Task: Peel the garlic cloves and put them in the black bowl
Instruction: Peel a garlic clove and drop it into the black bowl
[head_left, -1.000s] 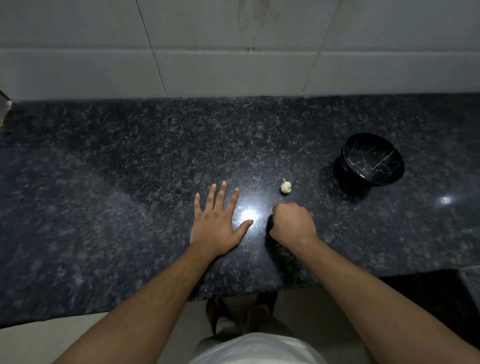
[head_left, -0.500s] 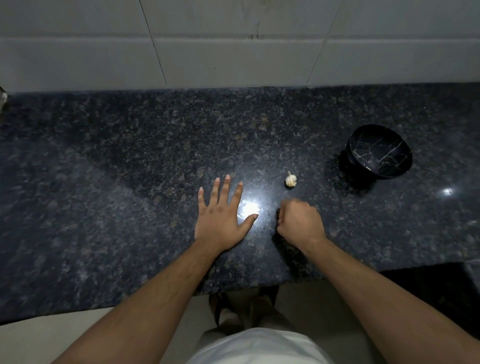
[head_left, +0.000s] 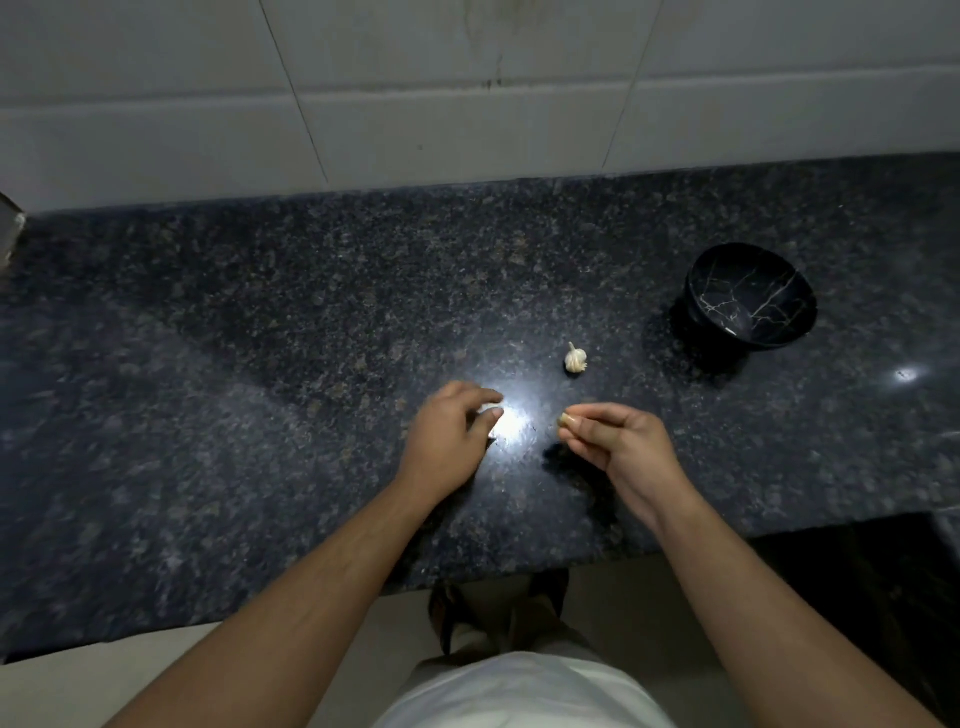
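Between the thumb and fingertips of the right hand (head_left: 618, 441), raised just above the counter (head_left: 260, 364), sits a small garlic clove (head_left: 563, 420), pinched at the hand's left end. Just beyond it, a garlic bulb (head_left: 575, 358) lies on the dark speckled stone, apart from both hands. To the left, the left hand (head_left: 447, 436) hovers low over the counter with fingers loosely bent, holding nothing. Farther right and well apart from the bulb stands the black bowl (head_left: 750, 301), tilted toward the camera. Behind the counter rises a pale tiled wall (head_left: 415, 104).
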